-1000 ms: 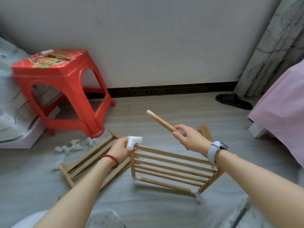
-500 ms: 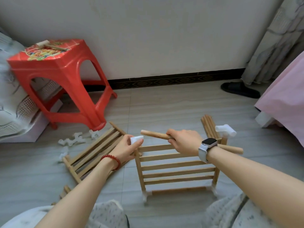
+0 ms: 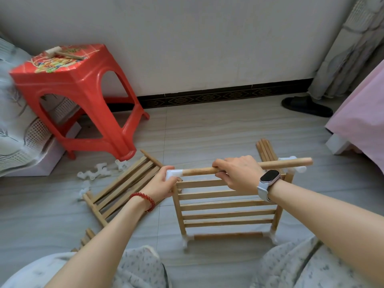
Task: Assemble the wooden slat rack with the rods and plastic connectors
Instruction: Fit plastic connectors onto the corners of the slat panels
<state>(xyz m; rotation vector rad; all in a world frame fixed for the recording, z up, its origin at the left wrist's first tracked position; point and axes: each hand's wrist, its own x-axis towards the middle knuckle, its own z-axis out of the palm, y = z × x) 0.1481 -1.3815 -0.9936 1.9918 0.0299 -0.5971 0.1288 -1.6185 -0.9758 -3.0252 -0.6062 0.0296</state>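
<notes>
Now, in the head view, the wooden rod (image 3: 245, 166) is seen lying level across the top of the upright slat panel (image 3: 226, 206), where a second ago it was held raised and pointing away toward the wall, and half a second ago its left tip was still short of the fitting. Its left end is now entered into the white corner connector (image 3: 174, 174) seated on the panel's left post, so the joint on that side appears to have just been made, though how deep the rod sits cannot be told. The connector is gripped by the left hand (image 3: 161, 185), whose fingers are wrapped round it from the side, and the rod is clasped from above by the right hand (image 3: 236, 173), its fingers curled under the shaft. The rod's right end is seen to overshoot the second white connector (image 3: 295, 166) on the right post and is not seated in it; that joint is judged to be the next one needed. A lower rod is already fitted between the panel's two bottom connectors on the floor (image 3: 207, 132). A second slat panel (image 3: 122, 188) lies flat to the left, with loose white connectors (image 3: 93, 173) just beyond it and spare rods (image 3: 266, 149) behind the frame. A small mallet (image 3: 62, 54) rests on the red stool (image 3: 68, 80).
</notes>
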